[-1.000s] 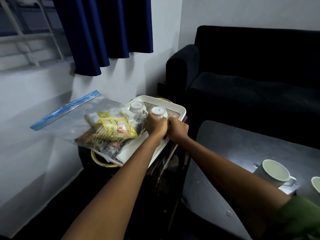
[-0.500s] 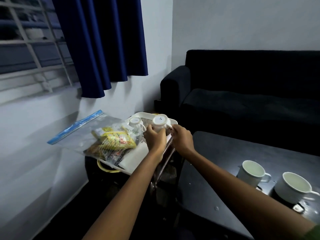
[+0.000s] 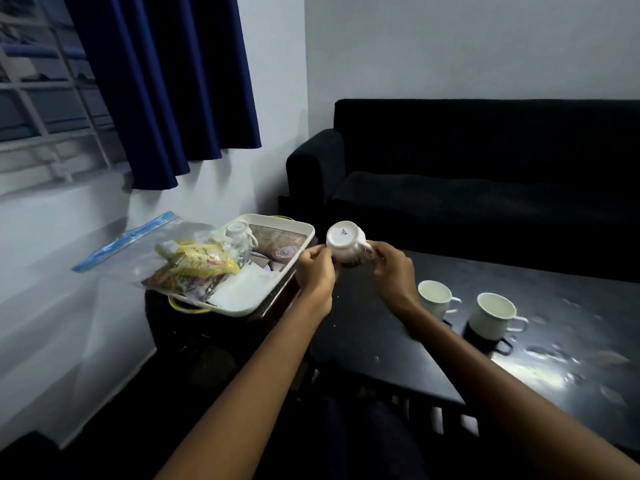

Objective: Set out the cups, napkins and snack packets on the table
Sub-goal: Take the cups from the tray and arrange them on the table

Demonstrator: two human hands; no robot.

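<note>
From where I drive this, my two forearms reach forward and meet over the gap between the tray and the desk. My left hand (image 3: 316, 271) pinches the near left side of a white cup (image 3: 344, 244), and my right hand (image 3: 391, 268) curls round its right side by the handle, so both hold the one cup and neither is free. The cup is in the air, tipped so its base faces me and up, its mouth pointing away and down; I judge it needs turning upright before it goes down. What matters for the next move is that the desk (image 3: 381, 334) lies to the right and below the cup, with my right hand on that side and the nearer one to it. Two cups already stand upright there, one (image 3: 434, 296) just right of my right wrist and another (image 3: 493, 315) further right, apart from each other. To the left, the white tray (image 3: 277, 282) carries a clear zip bag (image 3: 166, 258) of yellow snack packets (image 3: 201, 263), a white napkin stack (image 3: 242, 289), and one more upturned cup (image 3: 239, 233) at its far side. A dark sofa (image 3: 485, 188) sits beyond.
</note>
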